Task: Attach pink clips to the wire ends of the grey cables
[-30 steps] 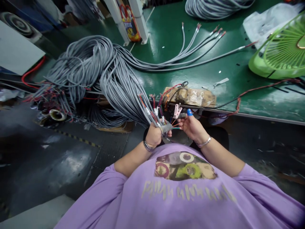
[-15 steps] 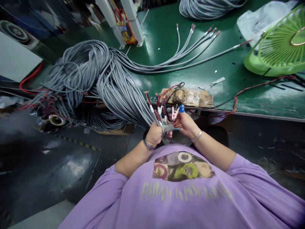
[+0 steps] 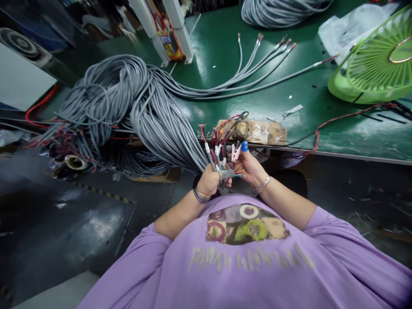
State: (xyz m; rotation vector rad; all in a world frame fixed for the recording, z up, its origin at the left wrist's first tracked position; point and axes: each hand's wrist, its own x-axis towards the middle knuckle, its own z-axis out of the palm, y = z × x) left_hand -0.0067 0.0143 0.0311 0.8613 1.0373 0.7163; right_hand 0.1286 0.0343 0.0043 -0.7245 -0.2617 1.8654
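Before the green bench edge (image 3: 354,156), left hand (image 3: 209,181) clenched round grey cables (image 3: 175,137), right hand (image 3: 252,166) by pink clip (image 3: 236,153), hold unclear

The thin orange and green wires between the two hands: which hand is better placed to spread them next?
Probably the right hand: it is close to the tips of the thin wires, while the left hand grips the round grey cables. Whether the right holds the pink plastic clothespin is unclear.

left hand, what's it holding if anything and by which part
The left hand holds several grey cables near their stripped ends, where the coloured wires stick out.
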